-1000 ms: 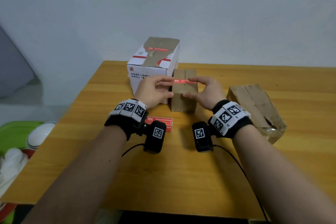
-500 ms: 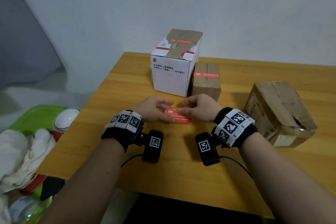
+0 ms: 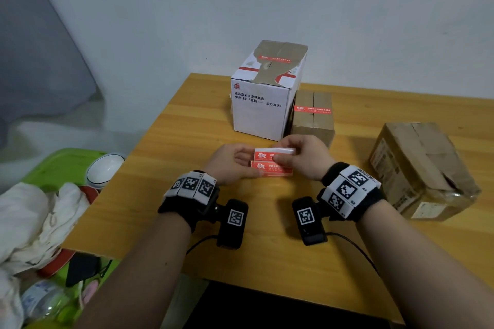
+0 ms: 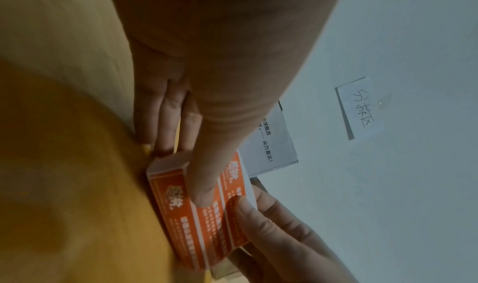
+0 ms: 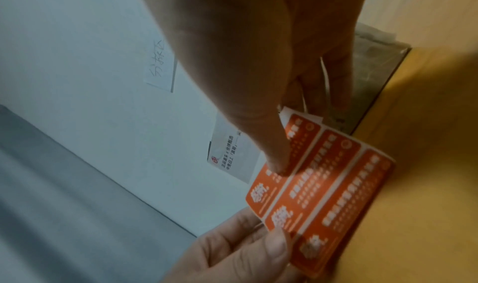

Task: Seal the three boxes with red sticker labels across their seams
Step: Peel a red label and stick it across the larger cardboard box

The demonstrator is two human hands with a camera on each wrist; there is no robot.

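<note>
A sheet of red sticker labels (image 3: 271, 165) with white print too blurred to read is pinched at its ends by the left hand (image 3: 232, 163) and right hand (image 3: 302, 156), over the table (image 3: 165, 195) near its middle. Toward the far edge, the white box (image 3: 260, 107) and small brown box (image 3: 312, 115) carry red labels across their seams; the large brown box (image 3: 419, 165) sits at the right edge.

Both forearms reach forward side by side, each wrist wrapped in a black band with square-patterned markers and carrying a small camera. The left hand (image 3: 232, 163) lies palm inward, thumb pressed down against flat fingers. The right hand (image 3: 304, 157) faces it, thumb and fingers closed in a pinch
</note>
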